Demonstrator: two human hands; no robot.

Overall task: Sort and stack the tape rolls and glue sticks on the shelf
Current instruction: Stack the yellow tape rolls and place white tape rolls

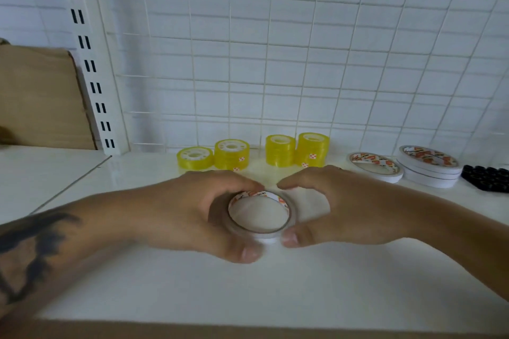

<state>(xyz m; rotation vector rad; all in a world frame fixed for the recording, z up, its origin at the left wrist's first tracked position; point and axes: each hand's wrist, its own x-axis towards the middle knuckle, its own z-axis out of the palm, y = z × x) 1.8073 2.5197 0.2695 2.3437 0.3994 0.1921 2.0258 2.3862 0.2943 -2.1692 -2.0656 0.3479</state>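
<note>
Both hands, my left hand (192, 209) and right hand (330, 209), curl around one white tape roll (260, 215) on the shelf (275, 283), fingertips pinching its rim; it seems to rest flat. Yellow tape rolls (253, 154) stand behind it.

One head-worn camera looks forward and down, close over the white shelf (165, 283), facing its wire-grid back (275, 63).
</note>
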